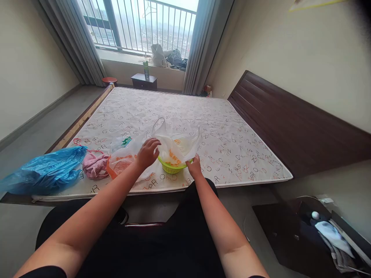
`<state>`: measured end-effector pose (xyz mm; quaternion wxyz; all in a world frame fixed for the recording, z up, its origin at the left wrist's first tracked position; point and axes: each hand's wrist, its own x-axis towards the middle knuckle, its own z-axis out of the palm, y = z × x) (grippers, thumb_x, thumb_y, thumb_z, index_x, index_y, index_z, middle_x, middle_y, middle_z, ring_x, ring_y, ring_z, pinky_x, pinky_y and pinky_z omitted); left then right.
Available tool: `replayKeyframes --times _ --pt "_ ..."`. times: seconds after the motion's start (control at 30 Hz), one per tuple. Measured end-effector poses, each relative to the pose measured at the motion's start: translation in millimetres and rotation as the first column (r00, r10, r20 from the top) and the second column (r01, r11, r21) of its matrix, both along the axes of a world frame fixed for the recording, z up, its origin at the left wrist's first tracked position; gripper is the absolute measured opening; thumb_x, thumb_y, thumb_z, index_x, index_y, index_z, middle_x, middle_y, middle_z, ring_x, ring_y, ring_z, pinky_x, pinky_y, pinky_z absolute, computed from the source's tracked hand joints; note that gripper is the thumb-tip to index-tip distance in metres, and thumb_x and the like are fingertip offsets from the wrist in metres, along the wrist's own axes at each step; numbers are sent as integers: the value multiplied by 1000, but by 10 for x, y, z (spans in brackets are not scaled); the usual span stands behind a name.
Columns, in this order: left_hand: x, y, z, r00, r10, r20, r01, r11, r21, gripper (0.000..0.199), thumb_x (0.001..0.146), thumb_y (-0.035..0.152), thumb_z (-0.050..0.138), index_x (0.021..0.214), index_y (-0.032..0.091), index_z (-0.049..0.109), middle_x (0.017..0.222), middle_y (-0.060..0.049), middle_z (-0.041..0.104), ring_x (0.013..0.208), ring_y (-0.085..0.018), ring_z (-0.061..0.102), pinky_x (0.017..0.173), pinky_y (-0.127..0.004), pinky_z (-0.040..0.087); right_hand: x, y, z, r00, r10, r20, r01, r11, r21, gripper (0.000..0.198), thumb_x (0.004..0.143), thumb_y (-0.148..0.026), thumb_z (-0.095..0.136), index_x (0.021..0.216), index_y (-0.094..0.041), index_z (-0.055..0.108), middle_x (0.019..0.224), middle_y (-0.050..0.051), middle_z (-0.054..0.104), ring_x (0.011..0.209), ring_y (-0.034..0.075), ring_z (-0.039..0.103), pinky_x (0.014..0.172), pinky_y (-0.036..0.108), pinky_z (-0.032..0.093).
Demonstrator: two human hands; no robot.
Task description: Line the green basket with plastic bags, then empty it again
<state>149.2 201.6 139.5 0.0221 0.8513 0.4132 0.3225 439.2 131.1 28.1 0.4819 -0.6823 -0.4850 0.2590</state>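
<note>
A thin white plastic bag (185, 148) with orange print lines a small green basket (172, 170) on the mattress in front of me. Its two handles stand up loosely at the back. On the bag's left side is my left hand (148, 153), palm down with the fingers stretched and slightly bent; nothing shows in its grip. My right hand (194, 166) pinches the bag's edge at the basket's right rim. Left of the basket lie another white plastic bag with orange print (123, 166), a clear bag with a green piece (126, 141) and a pink cloth (95, 166).
A large blue plastic bag (46, 170) lies at the left end of the patterned mattress (246, 154). The dark wooden headboard (290, 123) rises on the right. At lower right stands a dark nightstand (278, 227). Behind the bed, a small cabinet (142, 82) holds a green bottle (146, 70).
</note>
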Motion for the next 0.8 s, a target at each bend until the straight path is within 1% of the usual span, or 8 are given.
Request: replayKeyframes --times 0.07,0.13,0.3,0.4,0.47,0.53,0.7,0.8 --pt "324 -3 146 950 -249 -188 250 968 -17 55 89 16 57 143 25 60 151 -8 57 154 -27 36 128 -49 27 12 -5 39 999 43 7 -43 999 -32 57 73 -39 67 126 -17 67 165 16 34 153 33 32 127 45 27" --pt "575 47 227 866 -326 -379 306 945 -114 63 84 18 66 146 25 59 152 -8 58 156 -32 29 130 -58 16 26 -28 108 997 70 19 -69 996 -62 59 71 -38 68 127 -17 65 163 16 35 153 34 31 126 46 28" --pt "834 175 180 694 -376 -615 309 926 -218 20 86 8 62 89 19 79 93 -9 76 112 -28 67 130 -59 12 -45 -249 503 946 -225 233 186 966 180 55 84 -29 56 137 -18 51 151 21 42 147 35 35 121 57 33" --pt "873 140 81 751 -397 -527 378 914 -149 28 86 2 58 80 21 77 85 -7 75 97 -23 68 129 -52 19 -221 -342 871 846 -45 531 -149 937 315 41 91 -23 50 131 -21 55 139 17 52 140 32 44 120 56 33" --pt "891 86 20 769 -428 -475 405 901 -155 26 86 2 61 84 22 78 92 -7 77 100 -23 67 127 -49 24 -335 -292 1091 680 244 692 -480 861 168 35 93 -18 48 125 -25 61 130 12 59 131 29 51 117 50 38" --pt "888 29 -28 770 -444 -457 410 894 -178 23 85 3 63 85 21 78 96 -8 78 102 -24 68 120 -46 33 -377 -170 1227 539 405 739 -591 806 -10 33 94 -16 49 123 -23 63 121 12 64 118 28 59 107 45 45" --pt "732 -41 -71 720 -380 -581 340 923 -182 7 83 12 73 79 16 77 86 -14 76 89 -28 71 95 -43 44 -85 95 1124 342 591 731 -578 745 -332 27 89 -35 75 113 -23 69 102 9 71 87 26 66 78 35 46" --pt "584 -35 -50 694 -342 -633 297 938 -181 3 77 16 81 79 16 78 86 -17 76 90 -31 71 90 -44 42 179 109 947 252 601 758 -539 738 -406 11 86 -20 77 95 -24 72 89 7 72 79 23 65 73 32 41"
